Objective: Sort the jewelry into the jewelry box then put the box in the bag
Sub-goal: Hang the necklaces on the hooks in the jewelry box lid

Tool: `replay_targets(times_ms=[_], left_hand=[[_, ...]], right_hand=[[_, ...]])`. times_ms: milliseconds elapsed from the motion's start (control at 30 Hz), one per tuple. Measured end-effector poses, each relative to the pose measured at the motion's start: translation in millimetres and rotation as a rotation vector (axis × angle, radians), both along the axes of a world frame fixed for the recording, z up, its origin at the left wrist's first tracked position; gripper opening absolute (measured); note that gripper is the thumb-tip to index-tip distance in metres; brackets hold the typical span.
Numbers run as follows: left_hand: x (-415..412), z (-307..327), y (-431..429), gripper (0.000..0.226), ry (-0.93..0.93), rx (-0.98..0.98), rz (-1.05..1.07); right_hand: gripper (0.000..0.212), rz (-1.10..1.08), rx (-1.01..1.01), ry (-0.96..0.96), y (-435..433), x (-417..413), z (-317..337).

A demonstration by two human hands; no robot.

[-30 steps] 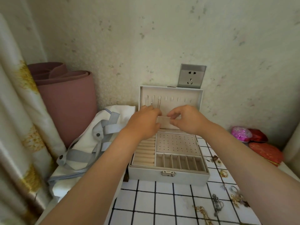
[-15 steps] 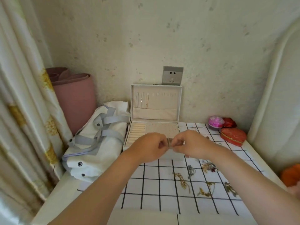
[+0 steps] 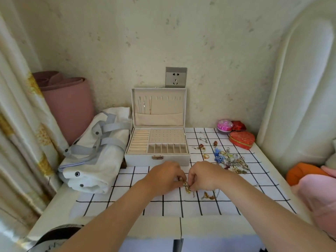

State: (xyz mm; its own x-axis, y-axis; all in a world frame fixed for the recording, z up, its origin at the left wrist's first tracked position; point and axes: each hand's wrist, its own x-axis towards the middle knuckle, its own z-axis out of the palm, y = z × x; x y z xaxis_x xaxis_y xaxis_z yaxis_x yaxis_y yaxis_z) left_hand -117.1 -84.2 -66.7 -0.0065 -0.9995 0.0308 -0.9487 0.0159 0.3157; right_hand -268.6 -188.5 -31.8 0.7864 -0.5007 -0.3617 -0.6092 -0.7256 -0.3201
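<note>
Left hand (image 3: 163,177) and right hand (image 3: 205,177) lowered, fingers (image 3: 191,179) pinching gold chain (image 3: 187,187).

Left hand (image 3: 163,176) and right hand (image 3: 206,176) meet, both pinching.

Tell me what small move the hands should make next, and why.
Probably lift the chain off the cloth and carry it to the open box. The left hand and the right hand both pinch it, and the lid seems to have free hooks.

Speckled cream wall (image 3: 200,42) with socket (image 3: 176,77), floral curtain (image 3: 21,113) left.
</note>
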Motion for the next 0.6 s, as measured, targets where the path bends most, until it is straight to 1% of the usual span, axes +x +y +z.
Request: replay_targets(times_ms=[167, 300, 367, 500, 600], left_hand=[[3, 2, 0, 0.014, -0.098, -0.026, 0.052], [13, 4, 2, 0.019, -0.216, 0.021, 0.144], [15, 4, 3, 0.019, -0.240, 0.033, 0.167], [12, 3, 2, 0.016, -0.106, 0.006, 0.177], [9, 1, 2, 0.015, -0.075, -0.005, 0.156]], right_hand=[[0.010, 0.024, -0.062, 0.040, -3, 3, -4], [0.013, 0.048, -0.069, 0.069, -5, 4, -4], [0.014, 0.051, -0.059, 0.064, -6, 6, -3], [0.014, 0.015, -0.068, -0.028, -3, 11, -5], [0.012, 0.014, -0.129, -0.078, 1, 15, -8]])
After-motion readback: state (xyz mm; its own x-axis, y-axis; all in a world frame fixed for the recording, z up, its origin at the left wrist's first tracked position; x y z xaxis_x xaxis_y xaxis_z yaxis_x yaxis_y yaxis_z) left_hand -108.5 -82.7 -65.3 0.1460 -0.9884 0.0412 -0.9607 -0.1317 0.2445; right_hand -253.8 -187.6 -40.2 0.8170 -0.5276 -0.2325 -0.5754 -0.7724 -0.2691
